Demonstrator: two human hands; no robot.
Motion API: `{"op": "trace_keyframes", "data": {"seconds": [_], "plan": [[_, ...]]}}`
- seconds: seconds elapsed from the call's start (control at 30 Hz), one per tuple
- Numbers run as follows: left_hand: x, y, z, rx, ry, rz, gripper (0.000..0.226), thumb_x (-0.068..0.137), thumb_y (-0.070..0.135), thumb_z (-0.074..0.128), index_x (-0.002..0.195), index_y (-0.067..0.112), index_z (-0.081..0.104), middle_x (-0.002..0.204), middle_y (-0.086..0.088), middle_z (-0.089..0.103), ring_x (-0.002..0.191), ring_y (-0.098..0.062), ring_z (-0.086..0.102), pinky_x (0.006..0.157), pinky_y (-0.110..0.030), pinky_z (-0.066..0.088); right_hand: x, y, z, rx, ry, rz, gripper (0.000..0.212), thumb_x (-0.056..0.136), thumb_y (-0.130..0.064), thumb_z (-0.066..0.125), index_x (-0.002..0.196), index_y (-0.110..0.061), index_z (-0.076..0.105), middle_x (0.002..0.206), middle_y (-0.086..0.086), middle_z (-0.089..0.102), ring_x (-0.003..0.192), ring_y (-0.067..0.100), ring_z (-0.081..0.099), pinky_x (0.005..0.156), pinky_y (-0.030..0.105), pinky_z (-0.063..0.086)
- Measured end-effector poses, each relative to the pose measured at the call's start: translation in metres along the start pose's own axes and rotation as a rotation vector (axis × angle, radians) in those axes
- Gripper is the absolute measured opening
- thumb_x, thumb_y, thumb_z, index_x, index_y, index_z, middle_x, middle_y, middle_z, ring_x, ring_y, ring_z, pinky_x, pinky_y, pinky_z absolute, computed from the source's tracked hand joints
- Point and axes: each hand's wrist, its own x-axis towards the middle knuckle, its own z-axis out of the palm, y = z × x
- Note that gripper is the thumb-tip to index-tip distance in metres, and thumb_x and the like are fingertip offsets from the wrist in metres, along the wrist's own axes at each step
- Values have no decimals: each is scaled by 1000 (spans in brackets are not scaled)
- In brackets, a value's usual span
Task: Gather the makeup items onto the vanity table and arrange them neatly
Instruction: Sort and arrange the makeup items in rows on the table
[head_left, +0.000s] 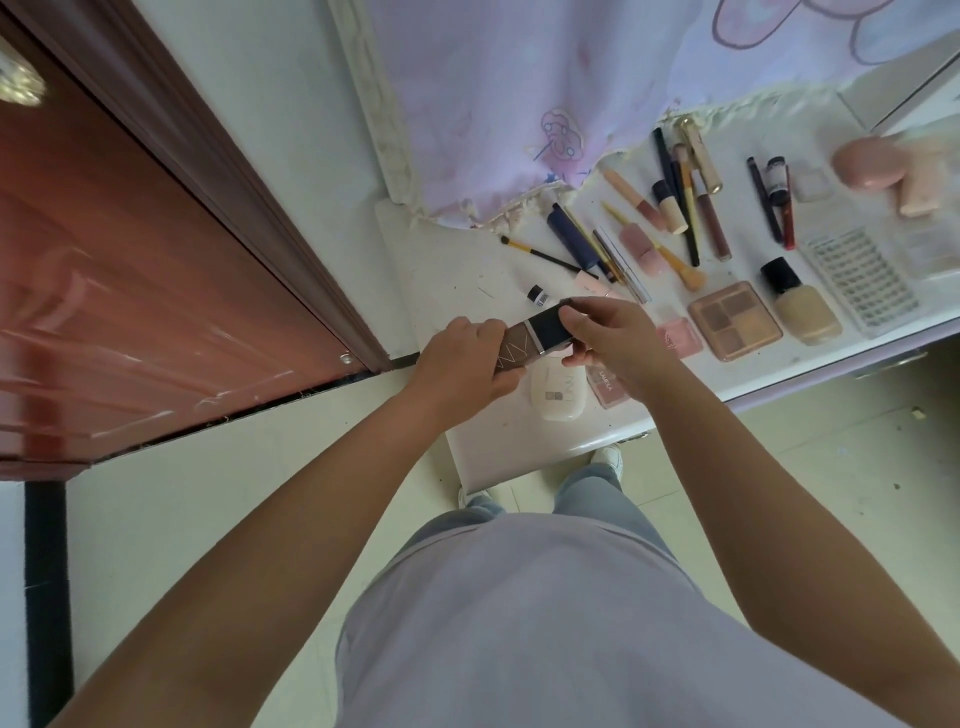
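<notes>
Bottle (535, 335): dark, flat, held above the desk (498, 457) edge at 6 o'clock. Left hand (462, 364) grips the base; right hand (608, 338) pinches the cap. Risk: cap loosening, bottle dropping onto tube (558, 389) below.

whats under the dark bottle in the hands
Under the dark bottle, gripped by the left hand and right hand, lie a white tube and a pink compact on the table. The hands cover parts of both.
</notes>
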Motion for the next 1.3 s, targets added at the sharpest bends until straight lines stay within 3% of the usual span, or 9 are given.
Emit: {"op": "trace_keyframes", "data": {"seconds": [0.17, 0.27, 0.37, 0.5, 0.67, 0.87, 1.03, 1.17, 1.3], "plan": [[6, -5, -7, -16, -40, 21, 39, 86, 34, 54, 111, 5, 47, 100, -16, 53, 84, -22, 41, 67, -29, 31, 2, 2, 0, 0, 40, 10, 21, 91, -21, 51, 107, -12, 61, 85, 3, 63, 63, 13, 56, 66, 22, 56], [-4, -35, -9, -36, -26, -105, 38, 84, 31, 57, 107, 2, 50, 99, -23, 56, 89, -34, 52, 65, -30, 31, 7, -1, -45, 254, 364, 158, 14, 92, -27, 48, 90, -16, 58, 87, 6, 61, 69, 15, 62, 59, 24, 57], [-22, -75, -14, -53, -7, -247, 33, 83, 28, 59, 101, 1, 53, 93, -21, 60, 84, -33, 55, 63, -32, 35, 7, -1, -106, 188, 495, 157, 17, 93, -31, 45, 98, -17, 52, 88, 5, 61, 61, 6, 65, 52, 16, 52], [-23, -69, -6, -175, -63, -236, 27, 78, 28, 64, 95, 9, 57, 80, -4, 57, 73, -23, 51, 60, -28, 36, 17, -2, -74, 109, 332, 78, 13, 93, -29, 46, 88, -21, 55, 87, 5, 61, 71, 12, 60, 53, 16, 53], [-15, -37, 2, -529, -53, -202, 11, 79, 21, 64, 82, 16, 55, 64, 11, 50, 56, -6, 46, 51, -21, 36, 17, 0, 5, -124, 66, -13, 27, 94, -20, 44, 116, -12, 57, 74, -1, 57, 60, 11, 51, 74, 27, 50], [-16, -24, 15, -595, -45, -192, 16, 82, 28, 62, 87, 16, 53, 68, 12, 50, 61, -2, 45, 56, -18, 36, 14, 4, 20, -158, -4, 6, 28, 95, -25, 41, 113, -13, 58, 64, -3, 55, 56, 10, 49, 72, 23, 47], [-15, -19, 23, -659, -76, -179, 16, 89, 29, 53, 88, 13, 53, 65, 9, 46, 59, -5, 43, 55, -22, 34, 14, 0, 24, -330, -85, -41, 29, 94, -25, 42, 118, -15, 56, 67, -7, 55, 55, 6, 50, 48, 1, 38], [-13, -21, 25, -831, -144, -272, 22, 90, 26, 51, 106, 12, 53, 80, 7, 54, 73, -9, 51, 64, -23, 42, 15, 0, 18, -305, -112, -3, 33, 93, -26, 44, 125, -18, 51, 70, -10, 56, 58, 5, 52, 69, 18, 46], [-10, -22, 26, -875, -166, -275, 16, 87, 21, 56, 102, 17, 51, 91, 2, 56, 83, -11, 53, 69, -20, 44, 12, -2, 15, -326, -167, -27, 39, 93, -26, 46, 131, -24, 45, 83, -10, 59, 64, 4, 55, 81, 23, 45]]}}
